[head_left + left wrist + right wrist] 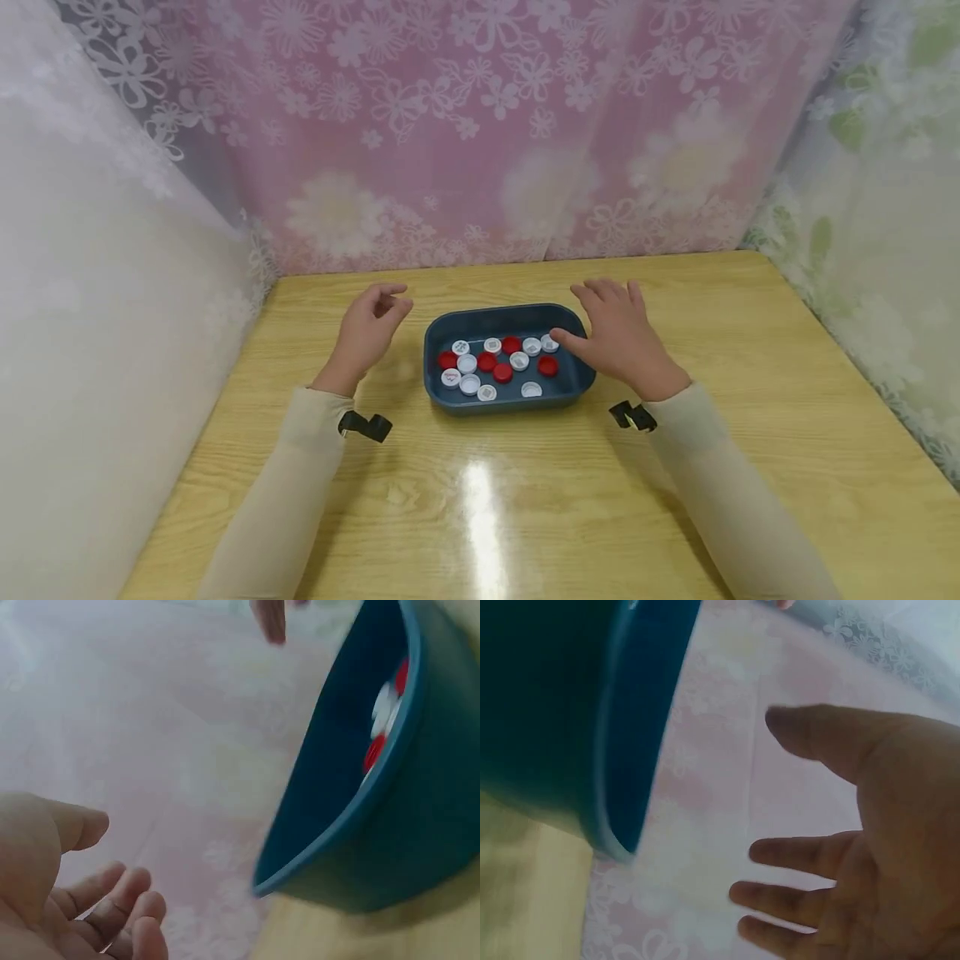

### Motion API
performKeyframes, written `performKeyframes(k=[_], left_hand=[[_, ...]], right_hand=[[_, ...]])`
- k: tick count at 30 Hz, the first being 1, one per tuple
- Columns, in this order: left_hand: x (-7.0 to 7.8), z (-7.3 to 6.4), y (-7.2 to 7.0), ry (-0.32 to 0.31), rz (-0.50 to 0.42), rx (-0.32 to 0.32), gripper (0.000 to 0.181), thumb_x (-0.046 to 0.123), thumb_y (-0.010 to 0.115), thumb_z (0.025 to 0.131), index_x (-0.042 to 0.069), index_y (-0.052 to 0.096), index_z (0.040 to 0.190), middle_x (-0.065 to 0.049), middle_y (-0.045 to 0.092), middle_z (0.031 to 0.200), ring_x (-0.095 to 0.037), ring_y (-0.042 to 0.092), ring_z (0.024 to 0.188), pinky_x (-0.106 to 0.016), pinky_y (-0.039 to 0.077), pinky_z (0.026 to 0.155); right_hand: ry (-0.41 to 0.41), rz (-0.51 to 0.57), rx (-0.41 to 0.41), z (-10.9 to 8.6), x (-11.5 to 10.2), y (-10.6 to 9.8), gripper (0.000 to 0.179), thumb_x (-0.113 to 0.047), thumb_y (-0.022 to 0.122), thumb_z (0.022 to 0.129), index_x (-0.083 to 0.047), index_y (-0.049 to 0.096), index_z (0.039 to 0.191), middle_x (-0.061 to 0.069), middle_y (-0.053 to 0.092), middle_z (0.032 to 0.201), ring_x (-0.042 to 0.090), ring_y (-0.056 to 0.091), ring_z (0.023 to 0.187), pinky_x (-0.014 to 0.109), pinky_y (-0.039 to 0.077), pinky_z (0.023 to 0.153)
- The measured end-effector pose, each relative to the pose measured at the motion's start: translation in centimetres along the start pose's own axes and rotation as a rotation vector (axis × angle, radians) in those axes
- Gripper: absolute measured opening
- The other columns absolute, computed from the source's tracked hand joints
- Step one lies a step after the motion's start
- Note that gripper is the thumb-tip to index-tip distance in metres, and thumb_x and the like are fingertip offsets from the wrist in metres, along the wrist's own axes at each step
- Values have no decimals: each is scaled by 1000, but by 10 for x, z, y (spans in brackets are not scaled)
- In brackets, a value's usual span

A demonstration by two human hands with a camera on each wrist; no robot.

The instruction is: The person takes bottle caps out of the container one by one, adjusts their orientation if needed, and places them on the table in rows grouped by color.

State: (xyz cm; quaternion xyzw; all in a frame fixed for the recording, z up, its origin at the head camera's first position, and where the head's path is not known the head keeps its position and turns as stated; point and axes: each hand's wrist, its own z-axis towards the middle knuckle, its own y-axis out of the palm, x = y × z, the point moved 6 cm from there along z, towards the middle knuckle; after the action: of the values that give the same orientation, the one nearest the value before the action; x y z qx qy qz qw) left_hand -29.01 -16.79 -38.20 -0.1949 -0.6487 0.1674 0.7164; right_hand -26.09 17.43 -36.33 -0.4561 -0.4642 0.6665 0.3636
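A dark blue rectangular tub with rounded corners stands on the table, holding several red and white bottle caps. Among them are a red cap and a white cap. To the tub's left, my left hand hovers with loosely bent fingers and nothing in it; the left wrist view shows the tub's wall apart from the fingers. On the other side, my right hand is spread above the tub's right end, its thumb overlapping the rim in the head view. The right palm is bare.
The light wooden table reaches back to a pink floral curtain. White curtains hang along the left side, and a pale floral one on the right. Each wrist wears a black strap.
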Motion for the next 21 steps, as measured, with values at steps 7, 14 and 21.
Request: performKeyframes(k=[7, 14, 21], left_hand=[[-30, -1, 22, -128, -155, 21, 35, 32, 63, 105, 11, 63, 133, -11, 64, 102, -32, 63, 100, -31, 49, 77], [-60, -4, 48, -295, -291, -125, 39, 43, 58, 106, 11, 64, 126, -6, 65, 92, -19, 62, 80, -28, 47, 67], [-74, -4, 58, -305, -456, -258, 35, 36, 59, 106, 6, 61, 122, -4, 60, 88, -16, 59, 73, -25, 46, 59]], right_hand=[[-145, -8, -51, 6, -31, 8, 50, -39, 73, 96, -4, 68, 131, 16, 66, 127, 37, 58, 120, 57, 42, 108], [-256, -155, -350, 30, -50, 22, 39, -30, 75, 95, -10, 69, 127, 8, 70, 118, 23, 65, 102, 45, 55, 94], [-440, -400, -484, 44, -60, 49, 45, -32, 76, 94, -9, 67, 132, 9, 73, 114, 23, 69, 102, 43, 57, 93]])
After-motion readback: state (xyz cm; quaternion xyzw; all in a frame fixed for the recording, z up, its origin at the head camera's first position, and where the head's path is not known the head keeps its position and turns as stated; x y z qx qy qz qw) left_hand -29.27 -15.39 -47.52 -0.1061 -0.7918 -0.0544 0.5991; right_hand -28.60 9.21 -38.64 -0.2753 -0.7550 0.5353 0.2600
